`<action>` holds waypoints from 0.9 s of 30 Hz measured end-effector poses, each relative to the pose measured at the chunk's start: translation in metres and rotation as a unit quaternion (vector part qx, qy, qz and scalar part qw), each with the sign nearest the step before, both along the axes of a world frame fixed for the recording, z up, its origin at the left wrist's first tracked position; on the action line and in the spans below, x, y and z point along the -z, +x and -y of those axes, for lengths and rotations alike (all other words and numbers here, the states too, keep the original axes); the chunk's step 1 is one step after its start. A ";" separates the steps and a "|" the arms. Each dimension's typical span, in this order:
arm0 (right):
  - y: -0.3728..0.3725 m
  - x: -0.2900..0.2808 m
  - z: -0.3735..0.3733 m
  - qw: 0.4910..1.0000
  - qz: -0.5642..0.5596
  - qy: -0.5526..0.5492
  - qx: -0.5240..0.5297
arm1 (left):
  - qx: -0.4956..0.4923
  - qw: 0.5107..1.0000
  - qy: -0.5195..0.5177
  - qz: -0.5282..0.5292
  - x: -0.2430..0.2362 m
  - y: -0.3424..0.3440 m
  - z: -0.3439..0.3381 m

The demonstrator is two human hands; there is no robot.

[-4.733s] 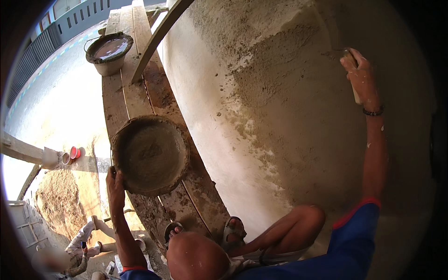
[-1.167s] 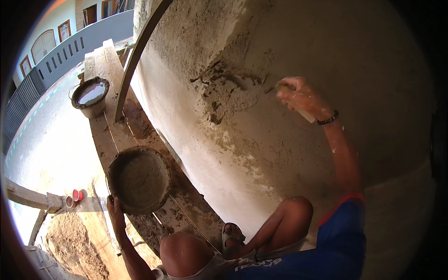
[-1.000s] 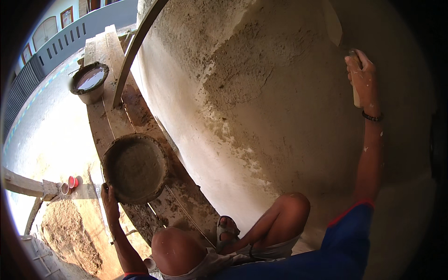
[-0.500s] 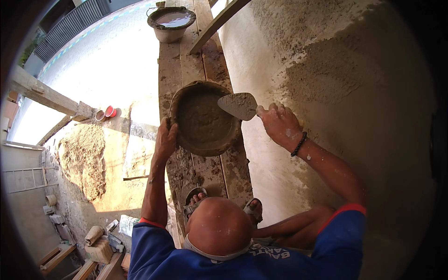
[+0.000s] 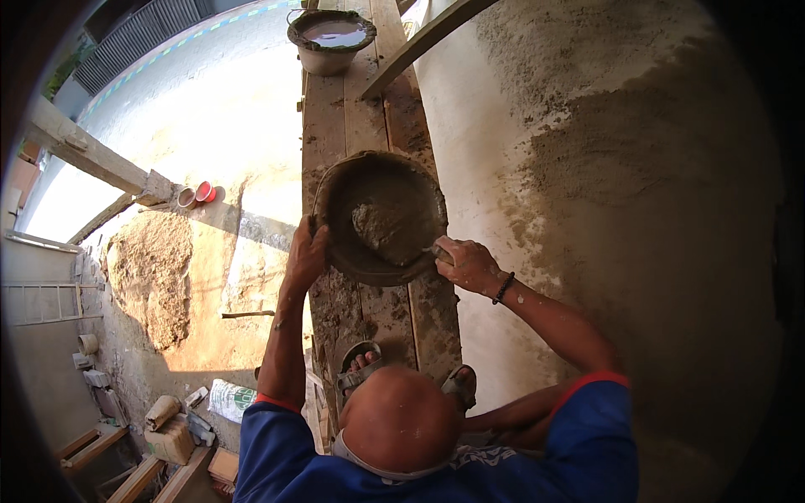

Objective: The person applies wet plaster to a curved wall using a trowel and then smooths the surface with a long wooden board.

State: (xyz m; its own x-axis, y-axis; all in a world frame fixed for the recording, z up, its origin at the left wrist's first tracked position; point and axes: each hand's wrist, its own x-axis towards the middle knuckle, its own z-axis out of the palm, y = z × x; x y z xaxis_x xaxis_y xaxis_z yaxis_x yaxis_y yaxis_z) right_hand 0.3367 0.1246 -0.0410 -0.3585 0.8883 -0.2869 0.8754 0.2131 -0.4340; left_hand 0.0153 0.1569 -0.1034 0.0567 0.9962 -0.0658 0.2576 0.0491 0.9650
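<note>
A dark round pan of grey mortar rests on the plank scaffold where I squat. My left hand is closed on the pan's left rim. In my right hand is a trowel, held by its handle at the pan's right side, its blade down in the pan with wet mortar on it. The rough, partly plastered wall runs along my right.
A bucket of cloudy water stands farther along the planks, behind a slanting timber brace. A beam reaches in from the left. Below lie red and grey bowls, a sand heap, sacks and timber offcuts.
The trowel has come down from the wall on the right, first over the pan, now into its mortar. My view has swung down toward the pan.
</note>
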 end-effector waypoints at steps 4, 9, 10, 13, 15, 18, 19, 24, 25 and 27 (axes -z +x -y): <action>0.006 -0.045 -0.007 1.000 -0.010 -0.016 0.003 | -0.001 0.998 -0.036 0.059 0.012 -0.010 -0.004; 0.003 -0.170 -0.016 0.995 -0.073 0.063 0.013 | -0.064 0.986 -0.056 0.141 -0.007 -0.028 0.015; 0.010 -0.197 -0.014 0.989 -0.106 0.104 0.000 | -0.100 0.972 -0.057 0.203 0.006 -0.031 0.018; 0.049 -0.276 0.009 0.985 -0.077 0.152 0.011 | -0.122 0.940 -0.115 0.298 0.018 0.029 0.049; 0.056 -0.333 0.024 0.986 -0.027 0.162 0.010 | -0.120 0.927 -0.122 0.334 0.024 0.060 0.077; 0.062 -0.370 0.016 0.987 -0.054 0.147 -0.021 | -0.112 0.933 -0.138 0.314 0.012 0.044 0.098; 0.064 -0.376 0.017 0.987 -0.052 0.149 -0.024 | -0.090 0.926 -0.143 0.337 -0.010 0.054 0.100; 0.191 -0.363 -0.024 0.929 0.010 0.224 0.293 | 0.031 0.963 -0.091 0.253 0.048 0.096 0.093; 0.264 -0.382 -0.021 0.888 0.135 0.306 0.315 | 0.064 0.970 -0.107 0.209 0.036 0.120 0.098; 0.265 -0.435 -0.014 0.831 0.086 0.426 0.346 | -0.043 0.906 -0.190 0.375 -0.001 0.108 0.089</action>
